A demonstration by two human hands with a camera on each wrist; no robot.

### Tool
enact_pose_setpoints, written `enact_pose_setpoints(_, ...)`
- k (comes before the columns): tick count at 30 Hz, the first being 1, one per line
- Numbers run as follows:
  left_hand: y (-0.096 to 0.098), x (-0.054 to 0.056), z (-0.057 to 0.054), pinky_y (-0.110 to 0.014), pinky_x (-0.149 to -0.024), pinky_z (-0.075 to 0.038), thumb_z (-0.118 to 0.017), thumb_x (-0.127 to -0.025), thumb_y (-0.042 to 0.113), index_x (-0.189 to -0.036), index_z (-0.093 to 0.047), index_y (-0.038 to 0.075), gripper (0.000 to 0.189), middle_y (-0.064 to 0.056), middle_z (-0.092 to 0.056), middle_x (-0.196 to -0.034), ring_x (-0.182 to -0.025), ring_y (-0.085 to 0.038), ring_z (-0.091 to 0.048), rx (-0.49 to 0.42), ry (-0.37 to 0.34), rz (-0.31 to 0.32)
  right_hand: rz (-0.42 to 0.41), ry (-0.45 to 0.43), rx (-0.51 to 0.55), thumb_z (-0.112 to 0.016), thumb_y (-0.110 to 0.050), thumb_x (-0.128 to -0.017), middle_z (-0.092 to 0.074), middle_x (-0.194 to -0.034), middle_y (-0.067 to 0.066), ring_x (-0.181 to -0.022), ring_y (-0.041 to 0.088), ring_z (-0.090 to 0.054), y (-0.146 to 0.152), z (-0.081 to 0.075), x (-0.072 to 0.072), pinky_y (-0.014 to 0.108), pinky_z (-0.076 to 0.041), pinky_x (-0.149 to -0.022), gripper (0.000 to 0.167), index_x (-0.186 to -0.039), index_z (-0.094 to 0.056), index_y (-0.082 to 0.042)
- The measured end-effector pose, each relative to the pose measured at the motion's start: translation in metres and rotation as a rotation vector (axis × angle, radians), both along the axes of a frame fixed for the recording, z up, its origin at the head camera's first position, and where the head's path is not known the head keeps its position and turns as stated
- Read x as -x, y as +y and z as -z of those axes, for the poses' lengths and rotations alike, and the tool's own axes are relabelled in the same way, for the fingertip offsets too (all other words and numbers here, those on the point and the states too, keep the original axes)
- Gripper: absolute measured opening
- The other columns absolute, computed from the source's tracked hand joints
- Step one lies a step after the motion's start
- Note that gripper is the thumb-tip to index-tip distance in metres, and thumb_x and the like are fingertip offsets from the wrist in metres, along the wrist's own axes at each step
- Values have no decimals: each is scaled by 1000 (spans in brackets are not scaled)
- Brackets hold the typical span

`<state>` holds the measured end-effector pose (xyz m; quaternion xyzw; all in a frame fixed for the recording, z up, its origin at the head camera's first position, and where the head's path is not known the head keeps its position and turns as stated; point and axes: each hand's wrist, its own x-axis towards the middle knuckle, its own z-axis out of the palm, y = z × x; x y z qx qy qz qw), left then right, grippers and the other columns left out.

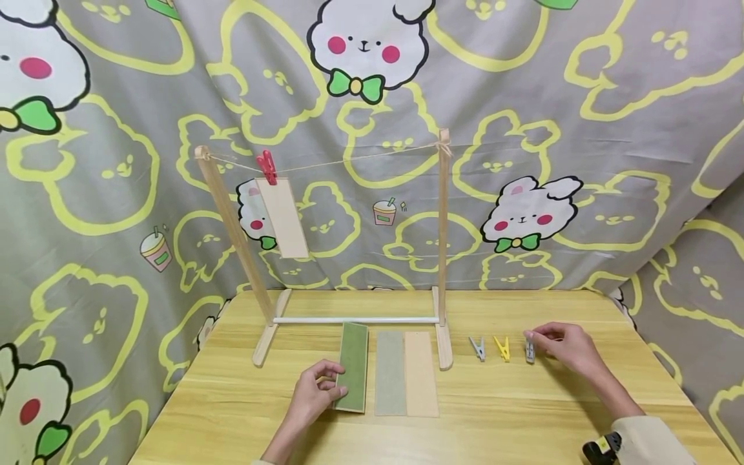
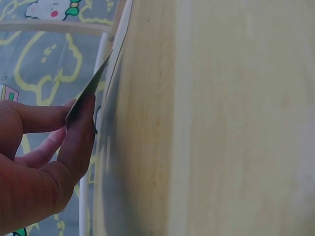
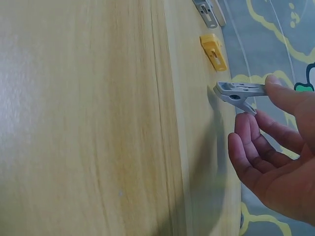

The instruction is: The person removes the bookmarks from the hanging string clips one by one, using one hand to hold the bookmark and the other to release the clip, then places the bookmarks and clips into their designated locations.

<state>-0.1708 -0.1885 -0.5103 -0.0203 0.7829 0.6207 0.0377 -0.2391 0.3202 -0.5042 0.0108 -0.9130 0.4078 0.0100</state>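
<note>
In the head view my left hand [image 1: 314, 395] pinches the left edge of a green card [image 1: 352, 368], thumb on its face. The left wrist view shows the card [image 2: 88, 93] tilted up between thumb and fingers. My right hand [image 1: 572, 349] pinches a grey clothespin [image 1: 529, 351] at its handle ends; in the right wrist view that clothespin [image 3: 241, 89] sits between thumb and fingertip, just off the table. Left of it lie a yellow clothespin [image 1: 502, 349] and another grey clothespin [image 1: 477, 349]. Beside the green card lie a grey-green card [image 1: 391, 374] and a peach card [image 1: 422, 374].
A wooden frame, with a left post [image 1: 235, 236] and a right post [image 1: 443, 232], stands at the back, joined low by a white bar [image 1: 354, 320]. From its string [image 1: 360, 159] a cream card [image 1: 283, 219] hangs by a red clothespin [image 1: 267, 168]. Patterned cloth [image 1: 372, 116] hangs behind.
</note>
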Motion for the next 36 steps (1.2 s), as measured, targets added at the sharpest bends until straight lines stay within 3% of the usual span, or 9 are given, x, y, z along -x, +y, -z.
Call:
enact_pose_setpoints(12, -3, 2, 5, -19, -50, -48, -74, -78, -15, -114, -64, -9, 38, -17, -57, -104, -68, -12, -55, 21, -34, 33, 7, -57, -35, -69, -43, -98, -71, -84, 6, -73, 20, -62, 0, 1, 5, 28, -53, -57, 48, -104, -73, 4)
enact_pose_setpoints(20, -6, -1, 2, -31, -58, -59, -73, -79, -13, -115, -64, -10, 38, -16, -57, -103, -70, -14, -57, 25, -53, 98, 9, -69, -61, -67, -44, -99, -67, -77, 4, -67, 20, -59, -5, 2, 9, 27, -48, -54, 46, -98, -73, 2)
enact_pose_setpoints(25, -7, -3, 0, -32, -59, -60, -74, -78, -14, -114, -66, -9, 37, -16, -59, -105, -70, -14, -57, 52, -48, 113, 10, -64, -78, -68, -45, -98, -66, -75, 3, -66, 20, -59, -7, 6, 11, 28, -47, -53, 46, -95, -73, 1)
enact_pose_setpoints(32, -7, -2, -6, -26, -57, -57, -77, -80, -12, -116, -68, -7, 37, -4, -54, -73, -65, -13, -53, 117, -41, 171, 28, -35, -140, -69, -47, -97, -65, -77, 3, -67, 19, -53, -10, 10, 11, 28, -44, -55, 48, -93, -73, 1)
enact_pose_setpoints(36, -9, -2, -10, -27, -57, -57, -77, -83, -8, -116, -67, -9, 34, -5, -60, -76, -67, -15, -58, 149, -30, 208, 32, -20, -159, -69, -47, -97, -66, -78, 3, -68, 19, -53, -11, 11, 12, 29, -42, -56, 49, -93, -73, 2)
